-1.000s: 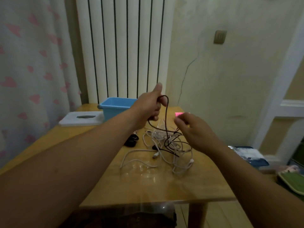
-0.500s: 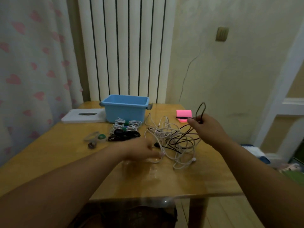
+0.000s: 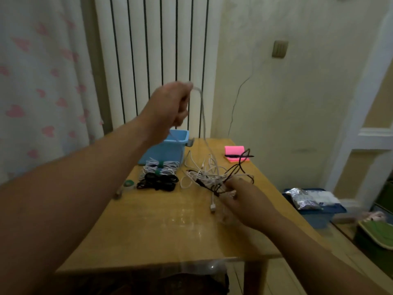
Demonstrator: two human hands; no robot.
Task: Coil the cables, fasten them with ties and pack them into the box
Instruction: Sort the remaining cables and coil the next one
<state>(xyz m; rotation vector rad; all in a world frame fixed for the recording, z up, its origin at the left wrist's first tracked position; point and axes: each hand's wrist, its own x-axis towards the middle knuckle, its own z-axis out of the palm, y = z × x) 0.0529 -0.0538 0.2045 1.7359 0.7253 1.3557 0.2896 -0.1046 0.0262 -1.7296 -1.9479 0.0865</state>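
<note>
- Right hand is low over the near-right part of the counter. Its fingers reach into the edge of the tangle; can't tell if they pinch a strand or only touch it.
- Loose white plug lies on the counter just left of that hand.
- Tangle is white and black cables mixed, mid-counter, uncoiled, outside the box.
- Left of the tangle sits a coiled black bundle. A white bundle touches it just behind, with a green tie round its middle.
- Small green roll is left of the black bundle, at the edge of the left forearm.
- Blue box stands behind the bundles near the far edge; its inside is hidden.
- Pink pad is at the far right of the counter, with a black pen across it.
- Left hand is raised above the box, fingers curled round a white cable. The cable arcs over from the fist and drops into the tangle. Hand is blurred.
- Behind: white radiator, curtain on the left, wall switch on the right.
</note>
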